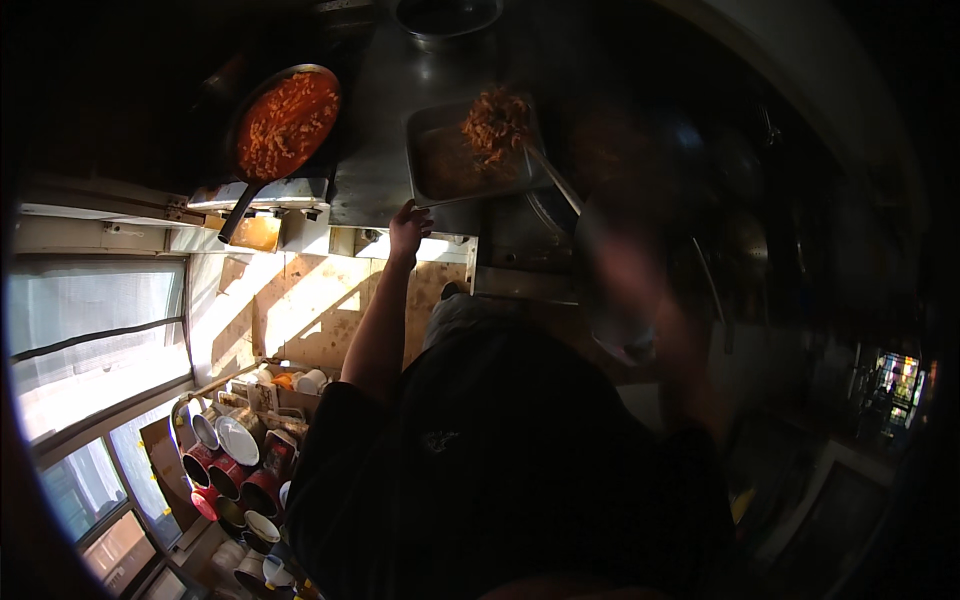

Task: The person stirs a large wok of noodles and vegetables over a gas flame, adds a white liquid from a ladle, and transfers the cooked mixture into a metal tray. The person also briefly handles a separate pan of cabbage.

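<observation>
A rectangular metal tray [432, 150] rests on the dark cooking surface ahead of me, with a thin layer of brownish liquid or food in its bottom. My left hand [405, 230] grips its near left corner, fingers at the rim. My right hand [632, 262], smeared by motion, is around the long handle of a ladle-like scoop [560, 182]. Reddish-brown chunky food [497, 125] is heaped on the scoop's end over the tray's right side, hiding the scoop's shape. Steam or haze hangs around the right hand.
To the left, a long-handled frying pan [288, 120] holds red sauce with pale pieces. A round pot [447, 18] stands at the far side. Below left, a shelf carries several cans and containers [237, 440] beside a bright window [100, 310]. The right side is very dark.
</observation>
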### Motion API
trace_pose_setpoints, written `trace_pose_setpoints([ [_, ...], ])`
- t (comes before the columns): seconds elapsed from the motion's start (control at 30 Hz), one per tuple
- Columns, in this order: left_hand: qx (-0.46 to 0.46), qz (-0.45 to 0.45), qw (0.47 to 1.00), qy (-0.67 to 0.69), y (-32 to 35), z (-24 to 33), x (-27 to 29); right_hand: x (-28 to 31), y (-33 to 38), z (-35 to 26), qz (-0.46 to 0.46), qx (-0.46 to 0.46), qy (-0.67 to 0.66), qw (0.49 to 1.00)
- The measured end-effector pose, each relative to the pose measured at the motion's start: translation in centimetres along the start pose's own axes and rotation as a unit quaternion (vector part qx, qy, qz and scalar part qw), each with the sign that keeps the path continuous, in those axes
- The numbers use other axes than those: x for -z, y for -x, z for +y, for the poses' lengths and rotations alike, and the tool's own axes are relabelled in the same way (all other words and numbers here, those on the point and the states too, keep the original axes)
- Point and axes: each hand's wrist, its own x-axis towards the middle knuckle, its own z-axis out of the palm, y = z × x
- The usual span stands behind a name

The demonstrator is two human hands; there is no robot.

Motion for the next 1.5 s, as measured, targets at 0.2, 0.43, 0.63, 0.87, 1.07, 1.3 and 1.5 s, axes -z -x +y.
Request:
trace_pose_setpoints([
  [0.2,0.017,-0.01,1.0,0.007,0.7,0.9,-0.2,-2.0,-6.7,7.0,0.155,0.304,0.54,0.77],
  [0.43,0.042,0.004,0.999,-0.03,1.9,0.7,2.3,-0.7,-6.3,7.3,0.217,0.314,0.577,0.722],
  [0.63,0.069,0.05,0.996,-0.029,3.3,-1.2,5.1,-3.3,-4.6,3.2,0.24,0.307,0.604,0.696],
  [0.87,0.069,0.039,0.996,-0.049,4.4,-3.3,5.7,3.1,-2.5,4.3,-0.015,0.181,0.335,0.924],
  [1.07,0.063,0.054,0.995,-0.059,4.4,-2.7,5.3,4.8,0.9,0.0,0.154,0.206,0.447,0.857],
  [1.3,0.066,0.052,0.992,-0.09,3.7,-2.5,5.4,22.9,-4.0,2.2,0.349,0.362,0.682,0.53],
  [1.5,0.116,0.146,0.972,-0.145,7.6,-5.3,10.5,18.8,-3.4,0.1,0.289,0.232,0.508,0.778],
])
